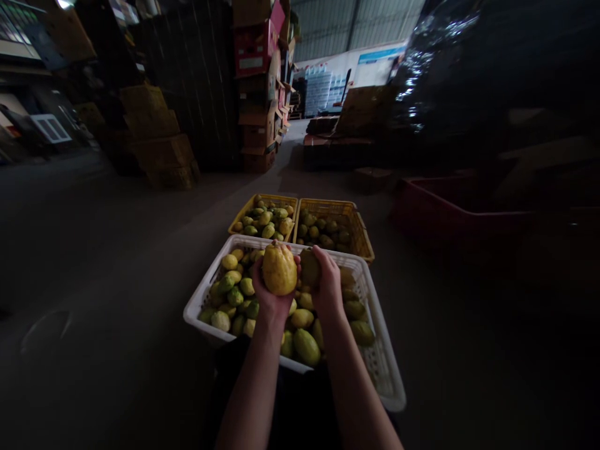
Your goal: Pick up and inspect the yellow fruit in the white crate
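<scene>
My left hand (274, 301) was cupped, palm up, with its fingers curled around a large yellow fruit (280, 269), which sat upright above the white crate. My right hand (330, 284) was bent around the side of a darker, greenish fruit (310, 269), pinching it between thumb and fingers just beside the yellow one, though its far side was too dim for me to make out. Both my forearms reached over the near rim of the white crate (388, 375), which held many green and yellow fruits (307, 347), some of them smaller and rounder toward the left side. Just beyond its far rim stood two yellow crates side by side: the left one (237, 224) held mostly yellow-green fruits, and the right one (360, 232) held darker-looking ones. Farther off, to the right, a red bin (435, 206) rested on the dim floor (135, 269), and stacked cardboard boxes (255, 125) rose behind the crates.
</scene>
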{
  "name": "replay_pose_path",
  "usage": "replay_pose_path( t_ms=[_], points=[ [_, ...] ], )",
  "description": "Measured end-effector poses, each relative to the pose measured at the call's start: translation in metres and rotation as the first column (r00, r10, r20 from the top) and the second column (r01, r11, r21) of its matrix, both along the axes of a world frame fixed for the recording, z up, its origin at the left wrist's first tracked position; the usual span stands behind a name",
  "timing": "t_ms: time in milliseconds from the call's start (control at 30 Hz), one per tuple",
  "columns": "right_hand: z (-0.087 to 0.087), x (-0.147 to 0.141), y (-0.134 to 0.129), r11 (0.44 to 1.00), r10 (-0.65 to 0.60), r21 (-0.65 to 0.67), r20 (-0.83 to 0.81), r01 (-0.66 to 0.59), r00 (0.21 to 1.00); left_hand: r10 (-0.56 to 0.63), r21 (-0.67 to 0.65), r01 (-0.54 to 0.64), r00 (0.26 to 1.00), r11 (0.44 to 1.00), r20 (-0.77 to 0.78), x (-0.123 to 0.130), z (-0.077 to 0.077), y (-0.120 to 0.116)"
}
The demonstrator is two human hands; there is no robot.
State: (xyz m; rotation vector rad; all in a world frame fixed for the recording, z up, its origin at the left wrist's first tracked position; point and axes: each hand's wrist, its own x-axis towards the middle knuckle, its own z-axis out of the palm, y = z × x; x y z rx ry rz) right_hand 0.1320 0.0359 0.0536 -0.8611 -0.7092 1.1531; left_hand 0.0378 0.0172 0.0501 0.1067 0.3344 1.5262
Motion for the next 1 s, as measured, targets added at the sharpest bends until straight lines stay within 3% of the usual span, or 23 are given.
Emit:
replay_pose_path(
  t_ms=[133,333,500,800,1000],
  points=[
    [0.008,0.002,-0.005,0.996,0.053,-0.074,-0.013,-0.054,0.999,0.018,0.035,-0.018,1.000,0.999,0.011,0.000,-0.004,0.002],
    [0.005,0.005,-0.005,0.995,0.097,-0.014,0.129,-0.096,0.987,0.149,0.000,-0.149,0.988,0.989,0.028,0.002,-0.003,0.003],
    [0.009,0.005,-0.009,0.996,0.084,0.020,0.189,-0.089,0.978,0.154,0.005,-0.155,0.988,0.988,0.029,0.000,0.000,0.001],
    [0.013,0.001,-0.008,1.000,-0.019,0.010,0.077,0.019,0.997,0.092,-0.021,-0.092,0.996,0.996,0.021,0.002,-0.001,0.000],
    [0.002,0.013,-0.004,0.991,0.110,0.070,0.111,-0.118,0.988,0.048,0.026,-0.049,0.998,0.998,0.045,0.001,-0.006,0.000]
  ],
)
